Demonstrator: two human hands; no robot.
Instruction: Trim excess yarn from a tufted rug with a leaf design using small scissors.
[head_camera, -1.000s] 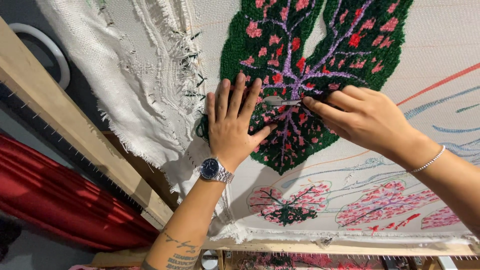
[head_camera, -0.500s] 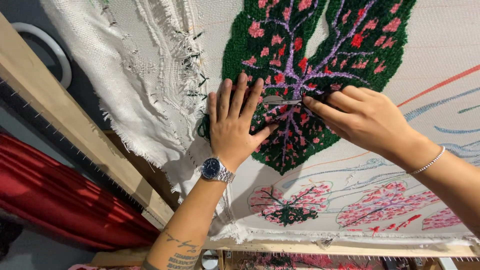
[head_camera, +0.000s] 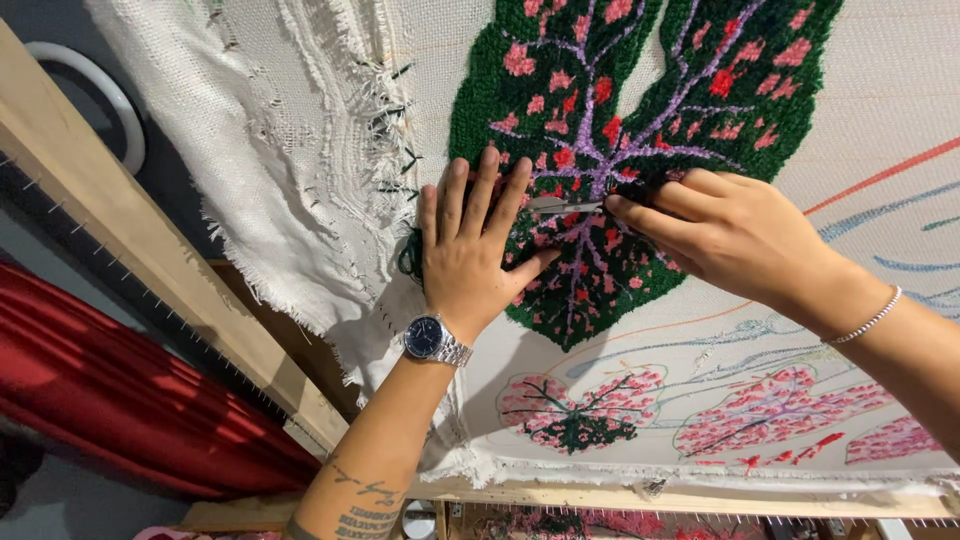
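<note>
A white backing cloth (head_camera: 880, 90) is stretched on a wooden frame (head_camera: 150, 250). On it is a tufted green leaf (head_camera: 620, 130) with purple veins and pink and red spots. My left hand (head_camera: 475, 250), with a watch on the wrist, lies flat on the leaf's left edge, fingers spread. My right hand (head_camera: 730, 230), with a thin bracelet, holds small metal scissors (head_camera: 555, 205). Their blades lie on the tufted pile just right of my left fingertips. Most of the scissors is hidden under my right fingers.
Smaller pink and green tufted patches (head_camera: 580, 405) and drawn outlines (head_camera: 870, 180) lie lower on the cloth. Loose frayed cloth (head_camera: 260, 170) hangs at the left. A red fabric (head_camera: 120, 400) sits behind the frame, and a white ring (head_camera: 90, 95) at top left.
Both hands stay nearly in place on the leaf. The view has shifted very slightly.
</note>
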